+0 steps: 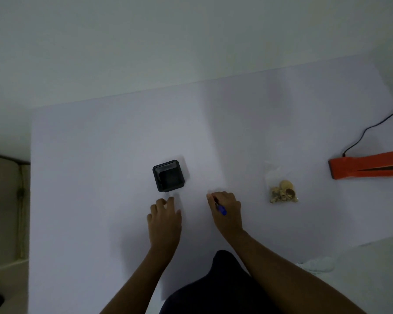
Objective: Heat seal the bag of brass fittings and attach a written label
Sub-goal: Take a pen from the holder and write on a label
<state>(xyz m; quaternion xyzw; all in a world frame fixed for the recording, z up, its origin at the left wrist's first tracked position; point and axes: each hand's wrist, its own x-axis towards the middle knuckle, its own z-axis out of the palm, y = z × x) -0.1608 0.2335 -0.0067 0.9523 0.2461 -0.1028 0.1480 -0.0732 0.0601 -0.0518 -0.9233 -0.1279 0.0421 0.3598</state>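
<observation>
Fingers of my right hand (226, 208) are pinching a blue pen (221, 209) just right of the black tray (169, 175), while my left hand (165, 214) is resting flat and relaxed on the bench (100, 155) below that tray. Further right of the tray, the bag of brass fittings (281, 191) is lying near the orange heat sealer (368, 166).

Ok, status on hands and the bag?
Right hand grips pen; left hand flat on table. Bag of brass fittings untouched, apart from orange sealer. Nothing between.
</observation>
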